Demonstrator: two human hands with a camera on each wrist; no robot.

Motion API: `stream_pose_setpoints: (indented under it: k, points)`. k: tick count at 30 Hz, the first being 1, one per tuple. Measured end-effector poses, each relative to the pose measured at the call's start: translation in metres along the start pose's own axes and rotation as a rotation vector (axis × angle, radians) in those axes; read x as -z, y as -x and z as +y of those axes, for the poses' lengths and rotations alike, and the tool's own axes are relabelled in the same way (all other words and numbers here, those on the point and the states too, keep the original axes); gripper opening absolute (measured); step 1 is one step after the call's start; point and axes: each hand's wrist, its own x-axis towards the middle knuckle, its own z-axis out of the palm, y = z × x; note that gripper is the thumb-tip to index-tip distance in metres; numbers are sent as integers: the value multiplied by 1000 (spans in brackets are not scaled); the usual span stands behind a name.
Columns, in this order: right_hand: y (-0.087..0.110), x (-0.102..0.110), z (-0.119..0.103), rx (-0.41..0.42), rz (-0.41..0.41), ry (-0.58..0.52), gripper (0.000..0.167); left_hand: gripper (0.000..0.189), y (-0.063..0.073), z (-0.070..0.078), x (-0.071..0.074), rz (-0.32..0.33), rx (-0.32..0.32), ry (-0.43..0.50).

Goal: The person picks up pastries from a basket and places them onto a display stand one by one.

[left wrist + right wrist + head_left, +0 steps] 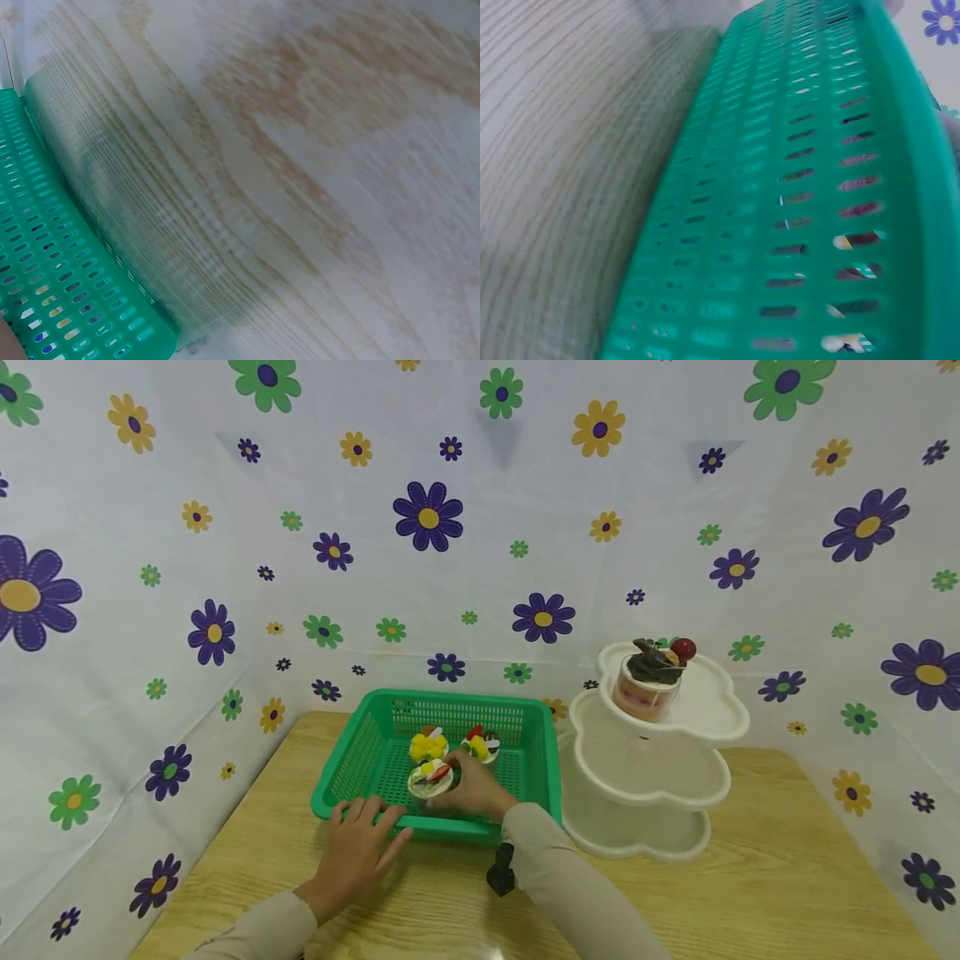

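In the head view a green plastic basket (pixel 442 828) holds several dessert cups with fruit toppings. My right hand (pixel 474 789) reaches in over the front rim and grips the nearest dessert cup (pixel 429 781), topped with red and white pieces. Just behind it sit a cup with yellow topping (pixel 428 746) and a cup with a strawberry (pixel 480 745). My left hand (pixel 358 852) rests on the basket's front rim, its fingers laid over the edge. In both wrist views the slotted basket wall (pixel 67 255) stands beside the table.
Right of the basket rises a white three-tier stand (pixel 652 768) with scalloped trays. A chocolate-topped dessert cup with a cherry (pixel 648 685) sits on its top tier. Wood-grain table (pixel 780 877) lies beneath; a flower-printed curtain (pixel 480 568) hangs behind.
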Motion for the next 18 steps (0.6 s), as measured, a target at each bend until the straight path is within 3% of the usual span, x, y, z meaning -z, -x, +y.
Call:
stream_pose_setpoints:
  k: [8,18]
  points:
    - [13,18,-17,63,77,-45,69,35,1,-1,1,2,5,-2]
    - [37,52,-37,80,227,-213,72,33,1,0,-1,7,-1,5]
